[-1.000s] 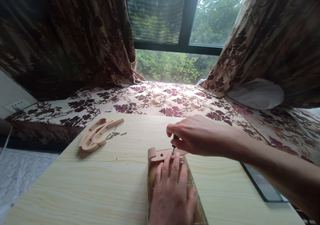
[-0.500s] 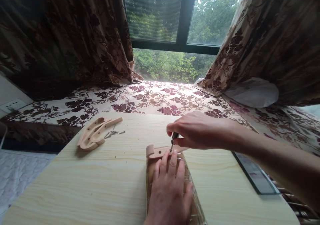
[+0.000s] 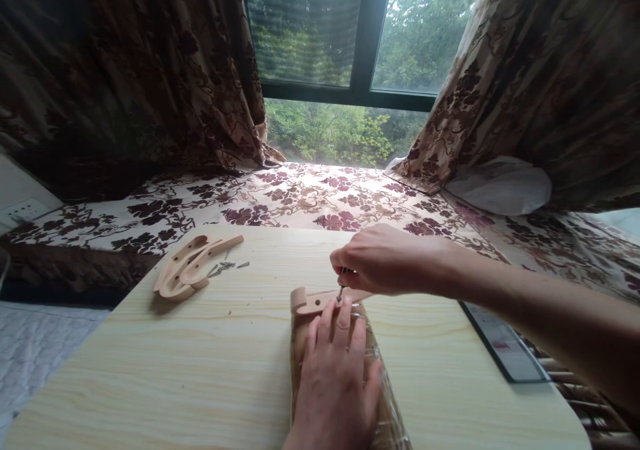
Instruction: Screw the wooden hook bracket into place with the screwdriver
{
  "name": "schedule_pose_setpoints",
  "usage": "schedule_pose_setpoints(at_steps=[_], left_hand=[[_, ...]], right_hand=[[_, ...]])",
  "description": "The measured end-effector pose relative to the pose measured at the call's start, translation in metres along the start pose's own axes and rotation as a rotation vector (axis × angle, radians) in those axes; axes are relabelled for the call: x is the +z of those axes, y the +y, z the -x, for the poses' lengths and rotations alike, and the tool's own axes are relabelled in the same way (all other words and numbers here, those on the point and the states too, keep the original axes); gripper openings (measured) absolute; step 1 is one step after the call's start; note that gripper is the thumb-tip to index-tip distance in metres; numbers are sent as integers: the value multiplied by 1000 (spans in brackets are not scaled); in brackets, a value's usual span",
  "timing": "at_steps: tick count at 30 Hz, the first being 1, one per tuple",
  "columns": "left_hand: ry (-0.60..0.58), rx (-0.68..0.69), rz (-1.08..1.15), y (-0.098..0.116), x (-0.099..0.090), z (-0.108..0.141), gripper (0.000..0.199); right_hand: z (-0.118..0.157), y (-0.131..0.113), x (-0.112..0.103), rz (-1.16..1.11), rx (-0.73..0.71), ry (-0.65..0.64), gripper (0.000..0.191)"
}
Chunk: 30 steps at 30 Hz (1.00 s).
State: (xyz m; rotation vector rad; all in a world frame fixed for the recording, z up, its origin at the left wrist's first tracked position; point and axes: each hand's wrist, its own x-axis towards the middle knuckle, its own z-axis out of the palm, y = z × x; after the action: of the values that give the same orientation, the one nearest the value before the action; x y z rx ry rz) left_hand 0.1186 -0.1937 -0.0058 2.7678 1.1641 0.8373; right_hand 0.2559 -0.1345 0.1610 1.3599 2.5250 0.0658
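Observation:
My right hand (image 3: pixel 373 260) is closed around a screwdriver (image 3: pixel 341 293), whose handle is mostly hidden in the fist. The screwdriver's shaft points down, with its tip at a hole in a pale wooden hook (image 3: pixel 305 302). This hook has a curled left end and another dark hole, and lies across the far end of a brown block wrapped in clear tape (image 3: pixel 385 397). Flat on the block rests my left hand (image 3: pixel 337 377), its fingers a little apart and the fingertips against the hook's near edge. Whether a screw sits under the tip cannot be made out.
More wooden hooks (image 3: pixel 183 273) lie at the table's (image 3: pixel 200 370) far left, beside several loose screws (image 3: pixel 225 265). A flat dark-edged tablet or glass panel (image 3: pixel 505 343) lies under my right forearm. Beyond the table is a ledge with flowered cloth (image 3: pixel 300 200).
My right fist has turned slightly around the screwdriver, so less of the handle shows. The left hand stays on the block. The whole view has shifted a little.

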Motion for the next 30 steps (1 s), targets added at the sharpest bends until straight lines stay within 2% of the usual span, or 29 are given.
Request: schedule_pose_setpoints(at_steps=[5,9,13,16,22,30], left_hand=[[-2,4,-8,1,0,2,44],[1,2,0,0,0,2,44],[4,0,9,0,1,1,44],[-4,2,6,0,2,2,44],[-6,-2,10,0,1,3,44],[-31,-24,27,1,1,2,44]], right_hand=[[1,0,-6,-18,-39,-16,17],[-1,1,2,-12,-61,-3,22],[-3,4,9,-18,-20,38,25],[-2,3,5,-14,7,21,21],[2,-1,-1,-73,-62,-30,19],[3,-1,4,-25,50,-21,20]])
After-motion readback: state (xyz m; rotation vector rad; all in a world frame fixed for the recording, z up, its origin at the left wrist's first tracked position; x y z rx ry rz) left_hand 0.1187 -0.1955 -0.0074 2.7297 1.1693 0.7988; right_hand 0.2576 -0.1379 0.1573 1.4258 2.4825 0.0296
